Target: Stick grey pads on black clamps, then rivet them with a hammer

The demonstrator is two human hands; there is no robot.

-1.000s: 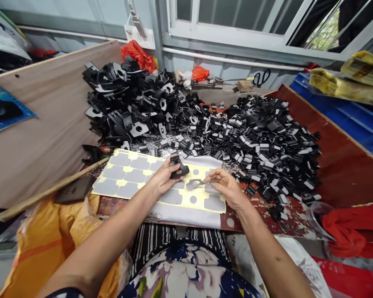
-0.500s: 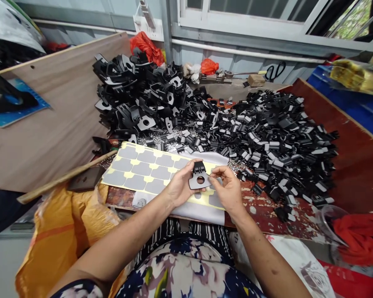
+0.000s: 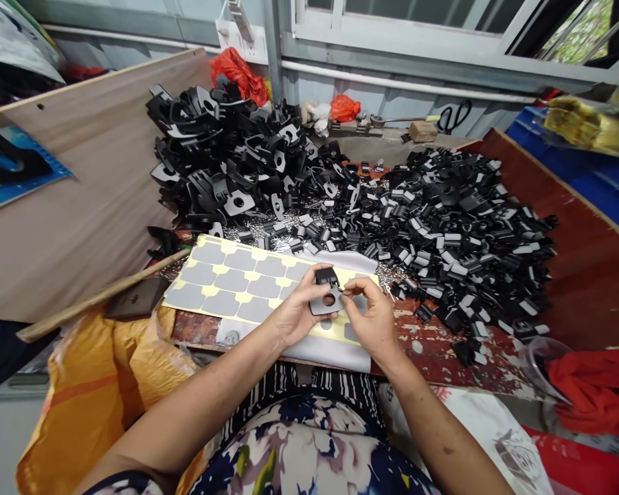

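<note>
My left hand [image 3: 292,315] is closed round a black plastic clip [image 3: 326,276], held above the sheet. Its flat end carries a grey sticker [image 3: 317,307] with a round hole through it. At the clip's right edge, the thumb and forefinger of my right hand [image 3: 375,322] are pinched together; their tips hide whether anything small lies between them. Under both hands spreads a yellow backing sheet [image 3: 209,274] with rows of grey stickers, lying on pale grey material [image 3: 309,355].
Behind the sheet rise heaps of larger black clip parts [image 3: 227,158] and smaller black pieces [image 3: 443,234], with thin metal pins [image 3: 281,227] scattered between. A wooden stick [image 3: 108,295] lies left. Boards [image 3: 97,151] wall the sides. A clear plastic tub [image 3: 538,361] stands right.
The whole view has shifted slightly. My hands keep the same hold, with the clip tilted a little and my right fingertips still at its edge.
</note>
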